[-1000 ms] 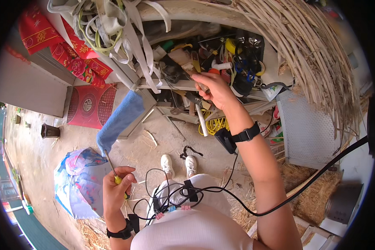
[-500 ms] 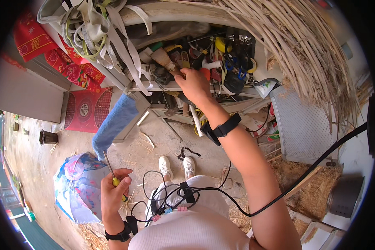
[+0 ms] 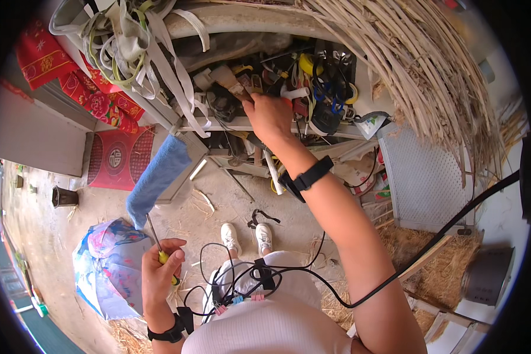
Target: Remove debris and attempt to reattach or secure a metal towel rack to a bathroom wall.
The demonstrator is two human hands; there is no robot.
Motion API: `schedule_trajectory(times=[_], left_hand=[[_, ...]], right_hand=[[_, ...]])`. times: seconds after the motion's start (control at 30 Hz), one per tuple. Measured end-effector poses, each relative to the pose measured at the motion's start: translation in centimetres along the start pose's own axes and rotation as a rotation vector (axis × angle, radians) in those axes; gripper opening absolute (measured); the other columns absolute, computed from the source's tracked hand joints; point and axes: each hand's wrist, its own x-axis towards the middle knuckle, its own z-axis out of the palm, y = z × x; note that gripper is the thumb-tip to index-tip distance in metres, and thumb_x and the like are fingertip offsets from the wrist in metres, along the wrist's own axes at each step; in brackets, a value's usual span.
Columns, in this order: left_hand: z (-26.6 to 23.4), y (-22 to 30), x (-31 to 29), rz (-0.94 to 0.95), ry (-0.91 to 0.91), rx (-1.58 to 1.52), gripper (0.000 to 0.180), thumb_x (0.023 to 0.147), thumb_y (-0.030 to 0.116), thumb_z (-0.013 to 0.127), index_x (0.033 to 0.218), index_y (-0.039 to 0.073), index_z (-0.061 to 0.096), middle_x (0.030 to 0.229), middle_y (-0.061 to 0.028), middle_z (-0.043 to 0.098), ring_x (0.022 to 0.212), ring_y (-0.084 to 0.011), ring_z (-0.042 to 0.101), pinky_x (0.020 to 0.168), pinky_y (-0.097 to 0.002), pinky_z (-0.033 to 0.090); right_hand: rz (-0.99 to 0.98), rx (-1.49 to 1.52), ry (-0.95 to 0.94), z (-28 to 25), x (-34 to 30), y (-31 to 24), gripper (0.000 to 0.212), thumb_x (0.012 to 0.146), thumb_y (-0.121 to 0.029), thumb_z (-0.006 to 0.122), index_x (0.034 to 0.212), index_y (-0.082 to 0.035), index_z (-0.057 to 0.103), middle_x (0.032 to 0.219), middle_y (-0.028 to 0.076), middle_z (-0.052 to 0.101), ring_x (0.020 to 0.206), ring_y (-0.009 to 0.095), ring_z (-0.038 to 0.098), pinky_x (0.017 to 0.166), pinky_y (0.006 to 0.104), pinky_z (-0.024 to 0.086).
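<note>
In my left hand (image 3: 160, 272), the fingers are closed round the yellow handle of a screwdriver (image 3: 154, 231), its thin metal shaft pointing up and away. My right hand (image 3: 269, 117) reaches over a cluttered tool shelf (image 3: 218, 123). Its fingers are bent round the handle end of a worn, pale paintbrush (image 3: 226, 79); the fingertips are partly hidden by the back of the hand. Just right of that hand lies a white pipe piece (image 3: 296, 93). Blue-handled scissors (image 3: 336, 106), a yellow tool (image 3: 306, 64) and a dark camera-like object (image 3: 223, 107) lie about it.
A blue towel (image 3: 159, 177) hangs at the shelf's left side, above an open patterned umbrella (image 3: 109, 265). Dry stalks (image 3: 419, 76) overhang the right side, with a perforated metal panel (image 3: 419, 183) below. Black cables (image 3: 336, 298) cross my front. White straps (image 3: 177, 53) dangle at upper left.
My right hand has shifted slightly forward and left at the paintbrush, covering more of the items beside it. The left hand keeps hold of the screwdriver. The whole view has shifted a little.
</note>
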Motion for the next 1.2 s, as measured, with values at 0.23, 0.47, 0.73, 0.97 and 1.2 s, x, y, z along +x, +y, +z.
schedule_trajectory(times=[0.23, 0.47, 0.73, 0.97, 1.2], left_hand=[[-0.7, -0.1, 0.0, 0.009, 0.016, -0.022, 0.021, 0.078, 0.012, 0.061, 0.092, -0.003, 0.055, 0.064, 0.0013, 0.050, 0.048, -0.0027, 0.040, 0.043, -0.0159, 0.031], [-0.5, -0.4, 0.6, 0.020, 0.003, -0.051, 0.020, 0.077, 0.011, 0.060, 0.092, -0.003, 0.056, 0.064, 0.0010, 0.050, 0.047, -0.0028, 0.040, 0.042, -0.0157, 0.031], [-0.6, -1.0, 1.4, 0.020, -0.030, -0.089, 0.019, 0.077, 0.011, 0.060, 0.092, -0.001, 0.057, 0.064, 0.0009, 0.050, 0.046, -0.0026, 0.040, 0.041, -0.0161, 0.031], [-1.9, -2.0, 1.0, 0.004, 0.029, -0.098, 0.020, 0.077, 0.012, 0.061, 0.091, -0.001, 0.057, 0.064, 0.0012, 0.050, 0.046, -0.0025, 0.040, 0.041, -0.0163, 0.030], [-2.5, -2.4, 1.2, 0.021, 0.033, -0.130, 0.020, 0.077, 0.013, 0.061, 0.091, -0.001, 0.057, 0.063, 0.0010, 0.051, 0.046, -0.0027, 0.040, 0.041, -0.0163, 0.031]], right_hand=[[-0.183, -0.079, 0.413, -1.6, -0.8, 1.3, 0.022, 0.077, -0.025, 0.054, 0.091, -0.009, 0.058, 0.081, 0.010, 0.060, 0.073, 0.027, 0.057, 0.064, 0.0376, 0.045], [0.138, -0.013, 0.369, -7.5, -0.9, 8.9, 0.022, 0.073, -0.017, 0.057, 0.093, -0.009, 0.055, 0.079, 0.008, 0.058, 0.075, 0.028, 0.055, 0.064, 0.0369, 0.043], [-0.197, -0.435, 0.182, -4.2, -3.2, 6.3, 0.046, 0.060, -0.017, 0.071, 0.101, -0.010, 0.051, 0.088, 0.006, 0.049, 0.086, 0.027, 0.049, 0.072, 0.0367, 0.044], [-0.308, -0.459, 0.315, -4.4, -2.0, 8.0, 0.036, 0.065, -0.021, 0.067, 0.098, -0.011, 0.056, 0.087, 0.005, 0.049, 0.080, 0.025, 0.052, 0.062, 0.0355, 0.046], [-0.058, -0.362, 0.399, -7.1, 1.8, 7.6, 0.028, 0.077, -0.028, 0.055, 0.092, -0.005, 0.060, 0.070, 0.015, 0.059, 0.063, 0.031, 0.058, 0.057, 0.0369, 0.044]])
